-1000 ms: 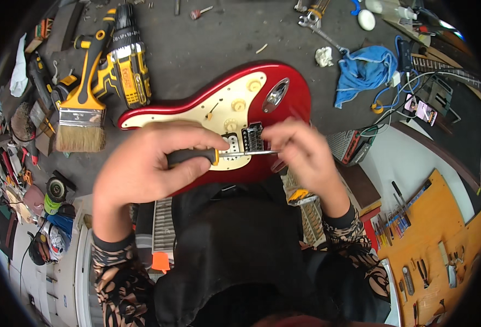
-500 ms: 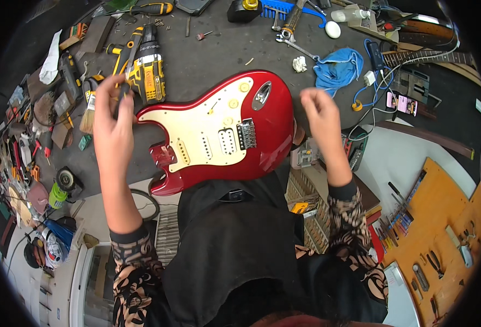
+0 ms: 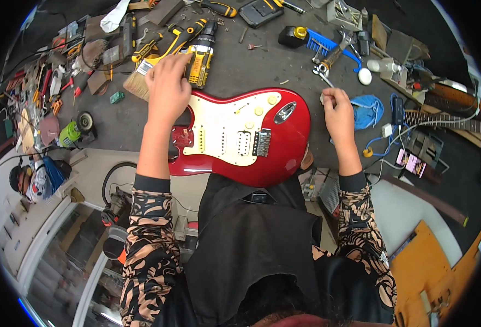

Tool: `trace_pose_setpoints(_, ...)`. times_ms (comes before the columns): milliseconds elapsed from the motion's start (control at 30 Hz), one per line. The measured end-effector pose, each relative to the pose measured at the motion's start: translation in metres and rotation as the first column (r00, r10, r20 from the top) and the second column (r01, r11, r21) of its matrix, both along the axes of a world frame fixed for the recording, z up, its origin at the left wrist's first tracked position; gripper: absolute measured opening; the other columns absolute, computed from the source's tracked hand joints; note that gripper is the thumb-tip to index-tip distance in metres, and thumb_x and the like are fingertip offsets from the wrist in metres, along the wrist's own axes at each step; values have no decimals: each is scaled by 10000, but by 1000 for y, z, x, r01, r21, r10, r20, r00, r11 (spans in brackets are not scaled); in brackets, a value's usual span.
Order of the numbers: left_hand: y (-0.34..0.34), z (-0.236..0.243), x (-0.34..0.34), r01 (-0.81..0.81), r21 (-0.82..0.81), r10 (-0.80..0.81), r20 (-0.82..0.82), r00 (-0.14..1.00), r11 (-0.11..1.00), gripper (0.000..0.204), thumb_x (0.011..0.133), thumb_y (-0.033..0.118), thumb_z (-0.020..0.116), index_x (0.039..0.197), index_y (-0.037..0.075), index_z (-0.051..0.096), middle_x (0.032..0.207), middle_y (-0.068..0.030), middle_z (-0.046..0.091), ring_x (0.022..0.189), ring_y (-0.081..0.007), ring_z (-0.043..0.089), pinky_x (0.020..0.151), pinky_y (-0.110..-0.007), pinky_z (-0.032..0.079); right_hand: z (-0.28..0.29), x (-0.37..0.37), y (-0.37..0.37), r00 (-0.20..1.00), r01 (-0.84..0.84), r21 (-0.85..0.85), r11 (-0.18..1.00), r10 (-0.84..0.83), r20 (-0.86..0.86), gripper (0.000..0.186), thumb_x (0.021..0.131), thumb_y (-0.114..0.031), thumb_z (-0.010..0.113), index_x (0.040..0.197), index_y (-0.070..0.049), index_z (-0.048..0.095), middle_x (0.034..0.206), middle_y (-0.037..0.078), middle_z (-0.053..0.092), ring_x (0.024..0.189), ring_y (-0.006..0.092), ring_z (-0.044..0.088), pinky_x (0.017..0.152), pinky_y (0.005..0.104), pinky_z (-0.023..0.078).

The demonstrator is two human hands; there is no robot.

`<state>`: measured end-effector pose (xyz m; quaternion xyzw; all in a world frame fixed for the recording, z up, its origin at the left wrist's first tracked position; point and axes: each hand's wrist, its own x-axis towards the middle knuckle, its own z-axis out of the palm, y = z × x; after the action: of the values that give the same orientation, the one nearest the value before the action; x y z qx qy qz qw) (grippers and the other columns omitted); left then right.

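Hands are well apart now, one on each side of the red guitar body (image 3: 235, 139), which lies flat on the dark counter (image 3: 251, 68) right in front of the person, cream pickguard up. Left hand (image 3: 168, 87) is out over the upper horn of the guitar, fingers curled down beside the yellow and black drill (image 3: 199, 52) and the paintbrush (image 3: 142, 79); whether it grips anything I cannot tell. Right hand (image 3: 338, 111) sits just off the guitar's rounded end, fingertips pinched together at something too small to make out. Blue cloth (image 3: 367, 110) lies just beside that hand. Tools crowd the far edge of the counter, and a guitar neck (image 3: 442, 121) rests off to the right.
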<state>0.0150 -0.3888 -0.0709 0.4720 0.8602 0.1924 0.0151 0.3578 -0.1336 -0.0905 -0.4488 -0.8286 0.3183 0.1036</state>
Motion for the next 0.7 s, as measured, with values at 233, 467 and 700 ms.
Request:
trace_pose_setpoints(233,-4,-17,-24,-52,-93,41,-115,993,994,383,959,10,590,1291,138,729,1352,-11,723,1463,-243,549,1252,-496,260,4,3,12,998,-40,22,999,41,-53,113,1014,-39,650,1105,-9,708,1013,132,693,875,278,706,828,398,557)
trace_pose_setpoints(467,0,-22,-33,-88,-83,77,-134,988,993,211,952,31,638,1122,112,736,1233,-15,742,1389,-231,604,1225,-531,285,13,-7,6,988,-83,8,996,84,-127,108,1001,-25,653,1098,-12,700,1024,129,693,904,289,711,832,402,555)
trace_pose_setpoints(700,2,-22,-32,-69,-65,59,-139,988,995,175,961,56,657,1108,120,727,1238,-40,732,1370,-238,609,1227,-529,282,3,15,15,988,28,-42,999,-34,-152,108,1012,-21,657,1102,-1,713,1007,121,685,882,258,692,818,377,548)
